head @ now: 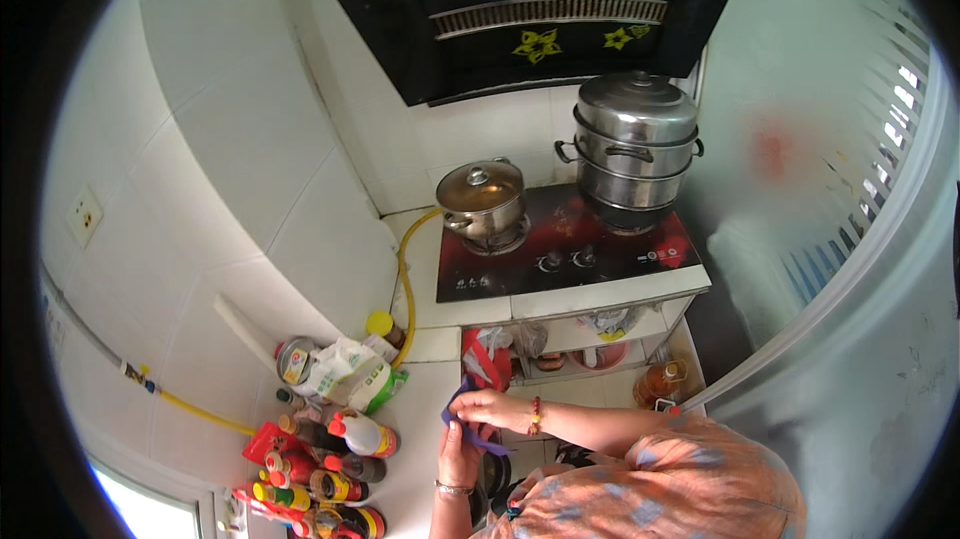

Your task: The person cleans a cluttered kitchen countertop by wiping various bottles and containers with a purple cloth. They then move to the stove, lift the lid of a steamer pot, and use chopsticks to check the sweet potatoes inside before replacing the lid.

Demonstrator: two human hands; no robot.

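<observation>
Both of my hands are on a purple cloth (493, 447), held over the front edge of the white counter. My right hand (486, 410), with a red beaded bracelet at the wrist, pinches its upper part. My left hand (457, 456), wearing a metal bracelet, grips it lower down. The fingers hide part of the cloth. Just beyond it, a red and white bag (487, 363) hangs by the counter's end.
A lidded steel pot (484, 201) and a stacked steamer (637, 149) stand on the gas stove (562, 246), under a black range hood (555, 21). Several sauce bottles (364, 435) crowd the counter at left, near a white and green bag (356, 374). An oil jug (660, 383) stands low at right.
</observation>
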